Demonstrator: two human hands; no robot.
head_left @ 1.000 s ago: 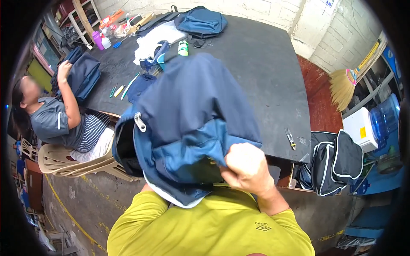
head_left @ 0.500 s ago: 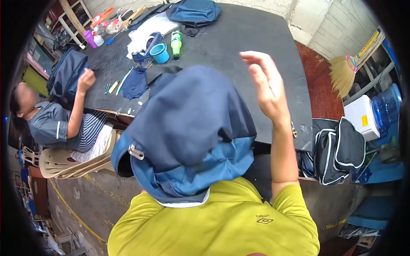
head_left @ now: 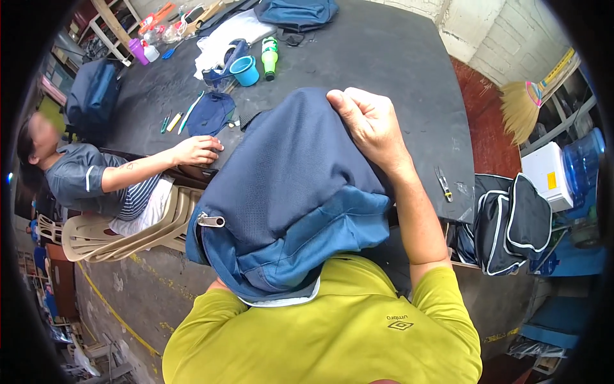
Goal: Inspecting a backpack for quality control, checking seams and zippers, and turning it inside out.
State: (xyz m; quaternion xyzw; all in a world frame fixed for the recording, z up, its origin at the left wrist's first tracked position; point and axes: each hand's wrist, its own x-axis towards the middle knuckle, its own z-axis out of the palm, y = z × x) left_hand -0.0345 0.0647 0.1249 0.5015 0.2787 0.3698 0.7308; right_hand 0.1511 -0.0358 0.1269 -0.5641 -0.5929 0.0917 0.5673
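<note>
A dark navy and blue backpack [head_left: 288, 173] is held up in front of my chest, with a metal zipper pull [head_left: 211, 220] at its lower left and pale trim along the bottom edge. My right hand [head_left: 369, 125] is closed on the fabric at the bag's far right edge, thumb toward the left. The bag hides my left hand; only a bit of the left arm shows under its lower left side.
A co-worker's hand [head_left: 201, 150] rests at the edge of the black table [head_left: 377, 57]. On it lie pliers [head_left: 443, 184], a blue cup [head_left: 244, 70], a green bottle [head_left: 270, 57] and a navy cloth piece [head_left: 211, 115]. A black bag [head_left: 505, 224] stands at the right.
My right hand, open and raised off the bag before, has come left and closed on its far edge. The co-worker's hand has moved from the bag at left down to the table edge.
</note>
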